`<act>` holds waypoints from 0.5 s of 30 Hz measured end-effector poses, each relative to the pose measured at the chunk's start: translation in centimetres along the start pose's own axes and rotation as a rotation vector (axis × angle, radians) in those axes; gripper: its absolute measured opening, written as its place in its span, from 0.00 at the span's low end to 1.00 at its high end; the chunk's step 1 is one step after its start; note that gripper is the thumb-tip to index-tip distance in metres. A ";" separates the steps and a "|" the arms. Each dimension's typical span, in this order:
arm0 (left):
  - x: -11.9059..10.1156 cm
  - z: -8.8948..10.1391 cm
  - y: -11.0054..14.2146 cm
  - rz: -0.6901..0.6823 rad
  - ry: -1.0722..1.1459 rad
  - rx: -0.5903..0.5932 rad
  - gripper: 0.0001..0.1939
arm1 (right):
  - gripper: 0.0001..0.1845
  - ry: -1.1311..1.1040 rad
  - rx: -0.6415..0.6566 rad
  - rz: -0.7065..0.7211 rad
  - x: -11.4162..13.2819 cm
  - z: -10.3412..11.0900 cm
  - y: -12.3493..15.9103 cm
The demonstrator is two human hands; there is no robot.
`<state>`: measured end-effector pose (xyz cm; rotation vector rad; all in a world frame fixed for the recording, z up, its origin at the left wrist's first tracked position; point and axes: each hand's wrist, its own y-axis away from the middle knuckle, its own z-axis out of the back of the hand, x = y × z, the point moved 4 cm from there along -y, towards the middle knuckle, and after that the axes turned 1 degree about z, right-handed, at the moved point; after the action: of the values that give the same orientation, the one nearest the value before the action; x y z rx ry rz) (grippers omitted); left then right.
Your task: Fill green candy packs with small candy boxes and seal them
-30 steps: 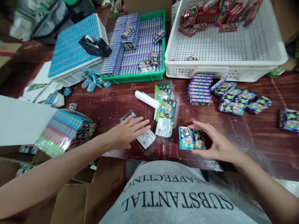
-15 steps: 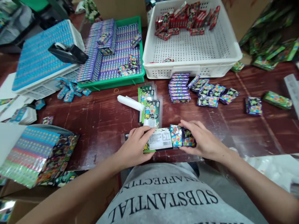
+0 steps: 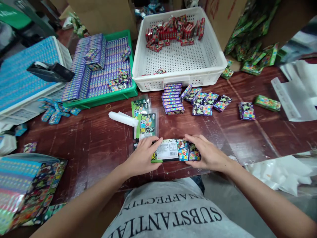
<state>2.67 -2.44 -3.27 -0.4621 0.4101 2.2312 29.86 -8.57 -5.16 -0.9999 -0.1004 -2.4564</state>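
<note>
At the table's front edge my left hand is closed around the left end of a flat green-and-black packet with a white barcode label. My right hand pinches a dark small candy box by its upper and lower edges. Between that box and the packet's right end sits a blue-and-white small box, partly inside or against the packet; I cannot tell which. Just beyond my left hand lie flat green packets in clear sleeves, with a white roll resting over their left edge.
Purple boxes stand stacked and loose beyond my hands. Behind are a white basket with red boxes and a green tray of purple boxes. A black tape dispenser rests on blue boxes at left.
The blue-and-white box and the dark box sit closer to the packet, with my right hand moved inward. The whole view has shifted, so the surroundings appear further left.
</note>
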 end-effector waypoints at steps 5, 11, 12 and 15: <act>-0.6 0.0 -0.9 -0.039 0.014 0.050 0.46 | 0.53 -0.047 0.034 0.012 -0.2 0.0 -0.1; -0.8 0.0 -1.6 -0.005 0.025 0.056 0.47 | 0.64 0.009 0.052 0.028 -1.3 1.2 0.7; -0.8 -0.1 -1.7 -0.002 0.030 0.062 0.47 | 0.61 0.013 0.061 0.034 -1.6 1.3 0.9; -1.0 -0.4 -2.0 -0.012 0.037 0.069 0.47 | 0.47 -0.028 0.065 0.058 -2.4 1.4 0.9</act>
<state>4.90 -2.01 -3.42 -0.4688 0.5017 2.1923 32.61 -8.05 -5.89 -0.9963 -0.1572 -2.3717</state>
